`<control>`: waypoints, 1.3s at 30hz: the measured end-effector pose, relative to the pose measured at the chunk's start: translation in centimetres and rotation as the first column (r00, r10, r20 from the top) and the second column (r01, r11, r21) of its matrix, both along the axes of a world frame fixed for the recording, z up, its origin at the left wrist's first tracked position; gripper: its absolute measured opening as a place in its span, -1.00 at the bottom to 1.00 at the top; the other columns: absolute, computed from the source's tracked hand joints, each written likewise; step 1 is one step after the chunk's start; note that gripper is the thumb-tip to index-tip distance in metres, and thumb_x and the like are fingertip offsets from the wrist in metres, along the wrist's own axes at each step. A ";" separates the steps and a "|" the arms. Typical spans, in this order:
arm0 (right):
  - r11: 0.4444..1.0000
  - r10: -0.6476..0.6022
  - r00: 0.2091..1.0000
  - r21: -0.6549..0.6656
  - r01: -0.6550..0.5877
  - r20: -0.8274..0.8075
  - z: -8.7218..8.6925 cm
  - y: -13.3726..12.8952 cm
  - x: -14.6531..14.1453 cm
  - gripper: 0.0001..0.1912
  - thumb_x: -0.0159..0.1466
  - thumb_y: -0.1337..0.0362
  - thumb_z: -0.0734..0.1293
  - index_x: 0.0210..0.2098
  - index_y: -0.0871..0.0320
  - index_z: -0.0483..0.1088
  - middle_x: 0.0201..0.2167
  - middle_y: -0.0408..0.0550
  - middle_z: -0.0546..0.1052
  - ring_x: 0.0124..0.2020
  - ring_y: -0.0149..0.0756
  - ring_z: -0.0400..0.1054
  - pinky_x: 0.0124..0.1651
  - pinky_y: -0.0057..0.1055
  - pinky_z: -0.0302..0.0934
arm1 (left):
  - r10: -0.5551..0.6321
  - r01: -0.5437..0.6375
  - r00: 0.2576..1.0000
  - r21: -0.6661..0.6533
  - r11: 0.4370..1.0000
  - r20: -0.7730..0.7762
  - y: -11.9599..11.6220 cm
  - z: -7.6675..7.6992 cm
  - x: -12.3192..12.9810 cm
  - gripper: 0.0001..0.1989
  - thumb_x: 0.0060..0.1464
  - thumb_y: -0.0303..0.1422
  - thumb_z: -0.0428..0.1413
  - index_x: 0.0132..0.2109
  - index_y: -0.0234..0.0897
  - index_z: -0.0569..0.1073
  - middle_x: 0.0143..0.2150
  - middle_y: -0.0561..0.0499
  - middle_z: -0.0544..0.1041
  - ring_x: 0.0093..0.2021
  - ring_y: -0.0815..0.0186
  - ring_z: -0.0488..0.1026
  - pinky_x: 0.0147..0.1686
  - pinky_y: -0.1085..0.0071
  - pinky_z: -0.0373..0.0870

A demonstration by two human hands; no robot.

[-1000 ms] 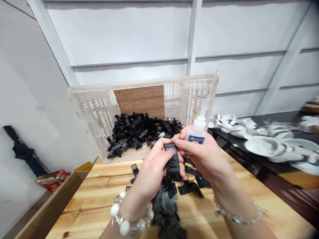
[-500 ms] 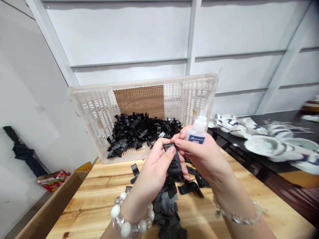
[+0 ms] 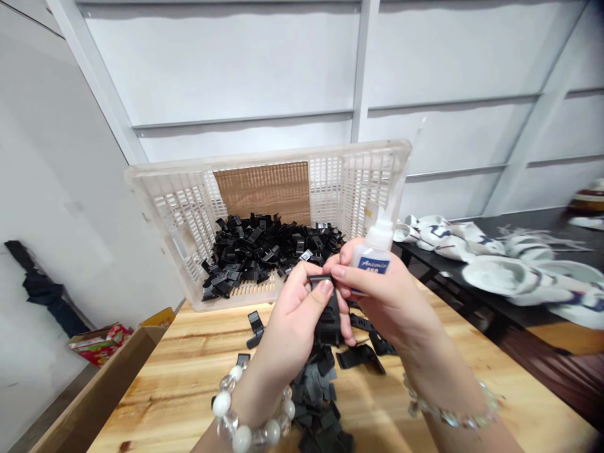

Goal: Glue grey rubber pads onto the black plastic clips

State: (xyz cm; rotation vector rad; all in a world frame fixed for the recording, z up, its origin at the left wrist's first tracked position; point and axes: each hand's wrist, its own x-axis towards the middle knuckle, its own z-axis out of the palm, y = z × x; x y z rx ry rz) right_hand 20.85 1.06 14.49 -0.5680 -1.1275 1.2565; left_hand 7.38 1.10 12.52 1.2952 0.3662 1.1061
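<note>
My left hand (image 3: 302, 308) is closed round a black plastic clip-like part (image 3: 327, 318), its thumb pressed on the upper face. In my right hand (image 3: 377, 286) is a white glue bottle (image 3: 372, 257) with a blue label and a long thin nozzle that points up. The thumb and forefinger of that hand pinch at the top end of the black part. Below the hands lies a pile of small dark flat pieces (image 3: 317, 390). More black clips (image 3: 361, 358) rest on the wooden table just right of it, and one clip (image 3: 255, 328) lies to the left.
Behind my hands a white plastic basket (image 3: 264, 158) lies tipped toward me, heaped with black clips (image 3: 264, 248). A cardboard box (image 3: 101, 384) stands left of the wooden table (image 3: 165, 377). To the right, white curved pieces (image 3: 500, 277) lie on a dark bench.
The black part has tilted slightly in my left hand. Both hands stay almost in the same place, and the bottle remains in the right hand.
</note>
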 end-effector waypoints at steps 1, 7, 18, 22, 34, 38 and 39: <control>1.000 -0.001 1.000 0.002 0.001 -0.001 0.0 0.0 0.0 -0.74 0.00 0.37 0.54 -0.43 0.16 0.37 -0.48 -0.18 0.49 -0.60 -0.49 0.31 -0.62 -0.57 0.26 | 0.000 0.000 1.000 -0.008 1.000 -0.002 -0.1 0.1 0.0 -0.86 0.26 -0.30 0.05 -0.22 -0.25 0.27 -0.44 0.13 0.45 -0.57 0.44 0.43 -0.54 0.48 0.47; 1.000 0.001 1.000 -0.029 -0.001 0.007 0.0 0.0 -0.2 -0.74 0.03 0.31 0.52 -0.41 0.15 0.35 -0.52 -0.20 0.44 -0.63 -0.47 0.29 -0.68 -0.55 0.23 | 0.017 -0.021 0.999 -0.140 0.990 -0.032 -0.7 0.7 -0.2 -0.85 0.23 -0.28 0.07 -0.13 -0.24 0.29 -0.38 0.09 0.45 -0.50 0.41 0.46 -0.50 0.46 0.48; 1.000 -0.001 1.000 -0.019 0.000 -0.026 0.1 -0.2 -0.2 -0.73 0.04 0.32 0.52 -0.42 0.15 0.33 -0.51 -0.21 0.44 -0.61 -0.48 0.29 -0.63 -0.55 0.25 | -0.009 0.009 1.000 -0.127 0.992 -0.005 -0.5 0.9 -0.2 -0.91 0.27 -0.34 -0.01 -0.20 -0.28 0.28 -0.34 0.08 0.47 -0.58 0.42 0.46 -0.56 0.44 0.46; 1.000 -0.011 1.000 -0.021 0.011 -0.024 0.2 -0.2 -0.2 -0.72 0.02 0.32 0.53 -0.43 0.16 0.32 -0.52 -0.21 0.44 -0.62 -0.49 0.28 -0.61 -0.54 0.21 | -0.007 0.007 1.000 -0.138 0.990 0.004 -0.4 0.7 -0.1 -0.90 0.25 -0.33 0.00 -0.21 -0.28 0.29 -0.34 0.07 0.47 -0.59 0.41 0.46 -0.57 0.44 0.46; 1.000 -0.014 1.000 -0.016 0.013 -0.015 0.2 -0.2 -0.2 -0.76 0.03 0.37 0.52 -0.44 0.16 0.35 -0.50 -0.22 0.46 -0.58 -0.51 0.27 -0.53 -0.55 0.22 | 0.033 -0.036 0.999 -0.098 0.995 -0.027 -0.6 0.6 0.3 -0.90 0.28 -0.32 -0.05 -0.15 -0.25 0.27 -0.40 0.15 0.39 -0.64 0.46 0.40 -0.59 0.45 0.46; 1.000 -0.007 1.000 -0.016 0.007 -0.015 0.2 -0.2 -0.2 -0.76 0.02 0.37 0.52 -0.44 0.16 0.36 -0.48 -0.20 0.47 -0.57 -0.50 0.28 -0.53 -0.54 0.22 | 0.032 -0.034 0.999 -0.081 0.996 -0.024 -0.6 0.6 0.4 -0.88 0.28 -0.29 -0.03 -0.17 -0.26 0.27 -0.42 0.16 0.38 -0.65 0.49 0.38 -0.63 0.49 0.44; 1.000 -0.004 1.000 -0.015 0.003 -0.015 0.2 -0.2 -0.3 -0.76 0.02 0.36 0.52 -0.44 0.16 0.36 -0.48 -0.20 0.47 -0.57 -0.50 0.28 -0.53 -0.55 0.22 | 0.035 -0.037 0.999 -0.079 0.996 -0.026 -0.6 0.6 0.4 -0.87 0.29 -0.29 -0.03 -0.18 -0.26 0.27 -0.42 0.17 0.37 -0.66 0.50 0.37 -0.63 0.49 0.43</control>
